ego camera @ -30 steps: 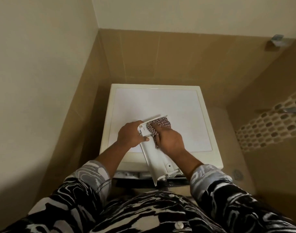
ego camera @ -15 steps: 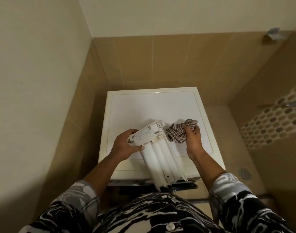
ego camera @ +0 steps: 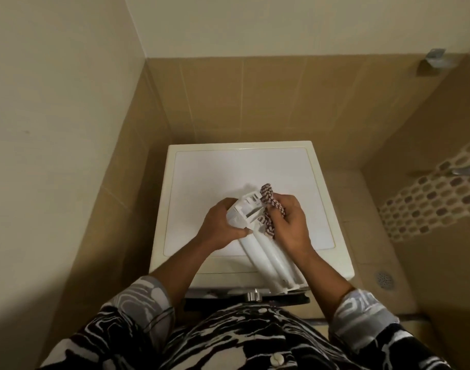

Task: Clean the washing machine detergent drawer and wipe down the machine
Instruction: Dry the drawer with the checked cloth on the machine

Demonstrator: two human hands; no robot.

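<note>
Half a second before, the right hand (ego camera: 291, 225) had held the checked cloth (ego camera: 271, 206) off to the side, apart from the drawer; now it was back, cloth bunched in a closed fist and pressed against the right side of the detergent drawer (ego camera: 257, 236) near its far end. The left hand (ego camera: 220, 226) stayed clamped around the drawer's far end. The drawer was out of its slot, held above the washing machine (ego camera: 201, 182) lid and turned with its ribbed underside up, near end hanging past the front edge. So wiping had probably resumed on a fresh face (drawer part of the job seemed midway; the machine wipe-down not yet started, I'd say).

Around: tan tiled walls close on both sides, a floor drain (ego camera: 385, 279) at right, a chrome knob (ego camera: 253, 295) on the front panel. The lid was otherwise bare; nothing blocked the hands.
</note>
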